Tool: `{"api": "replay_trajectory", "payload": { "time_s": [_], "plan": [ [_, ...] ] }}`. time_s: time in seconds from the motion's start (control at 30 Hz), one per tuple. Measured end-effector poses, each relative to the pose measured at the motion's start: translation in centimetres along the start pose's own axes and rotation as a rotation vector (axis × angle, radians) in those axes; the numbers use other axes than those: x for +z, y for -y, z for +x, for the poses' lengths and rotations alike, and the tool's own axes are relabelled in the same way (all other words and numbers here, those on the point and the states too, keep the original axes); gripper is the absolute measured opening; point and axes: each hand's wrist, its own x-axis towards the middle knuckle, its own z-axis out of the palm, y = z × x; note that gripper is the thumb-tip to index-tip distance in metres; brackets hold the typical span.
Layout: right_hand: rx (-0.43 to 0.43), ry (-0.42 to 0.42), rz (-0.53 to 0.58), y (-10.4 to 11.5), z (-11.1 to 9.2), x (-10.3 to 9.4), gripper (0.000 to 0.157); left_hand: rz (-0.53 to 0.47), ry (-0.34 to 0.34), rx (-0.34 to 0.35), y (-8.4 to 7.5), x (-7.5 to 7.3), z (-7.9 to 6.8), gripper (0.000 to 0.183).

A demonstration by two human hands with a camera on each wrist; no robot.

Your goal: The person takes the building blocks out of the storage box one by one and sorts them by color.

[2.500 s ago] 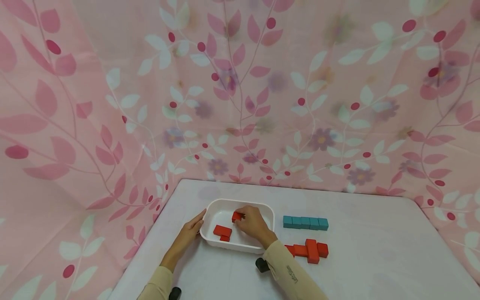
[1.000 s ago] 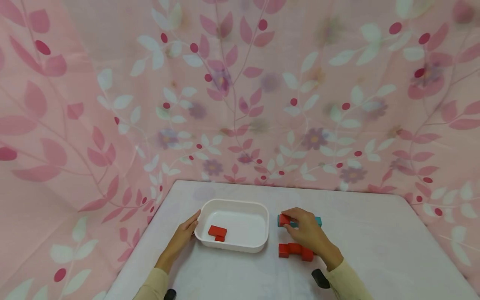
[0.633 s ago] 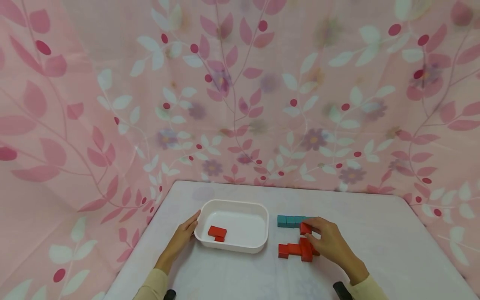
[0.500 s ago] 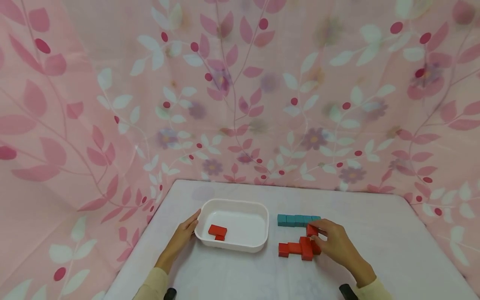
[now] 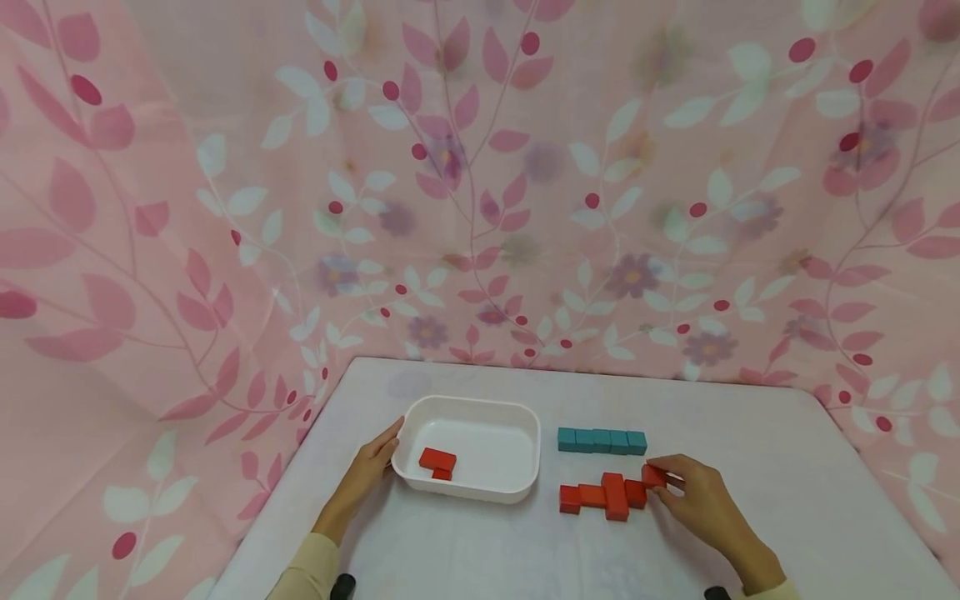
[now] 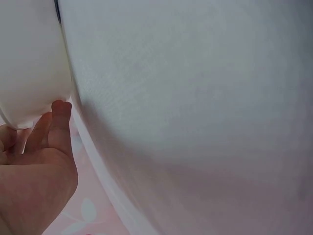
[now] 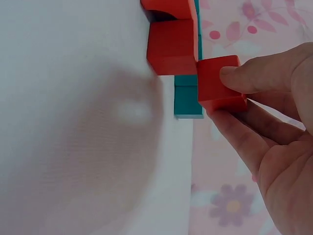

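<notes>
In the head view my right hand (image 5: pixel 699 498) pinches a red cube block (image 5: pixel 654 476) just right of a row of red blocks (image 5: pixel 617 498). The right wrist view shows the same red cube (image 7: pixel 215 81) between thumb and fingers, raised off the table, close to the row's end block (image 7: pixel 171 46). My left hand (image 5: pixel 367 468) grips the left end of a white plastic tray (image 5: pixel 525 493). In the left wrist view, its fingers (image 6: pixel 60 125) lie against the tray's outer wall (image 6: pixel 34 63). Two red blocks (image 5: pixel 438 460) lie inside the tray near its front left.
Behind the red row, a straight line of teal cubes (image 5: pixel 602 441) sits on the white-covered table (image 5: pixel 465 550). Pink floral cloth (image 5: pixel 480 208) hangs along the table's back and left side.
My right hand took the red cube from the tray, carried it right over the teal line, then on to the right end of the red row. The left hand stayed at the tray.
</notes>
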Motion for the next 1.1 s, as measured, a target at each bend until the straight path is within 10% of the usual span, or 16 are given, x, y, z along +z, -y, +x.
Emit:
{"api": "replay_trajectory", "payload": {
  "time_s": [0.63, 1.1],
  "plan": [
    [0.197, 0.164, 0.028, -1.2, -0.2, 1.2, 0.041, -0.006, -0.012, -0.008, 0.0, 0.1, -0.1, 0.046],
    [0.157, 0.170, 0.001, -1.1, 0.2, 1.5, 0.050, -0.021, 0.006, -0.010, -0.1, 0.0, 0.0, 0.046]
  ]
}}
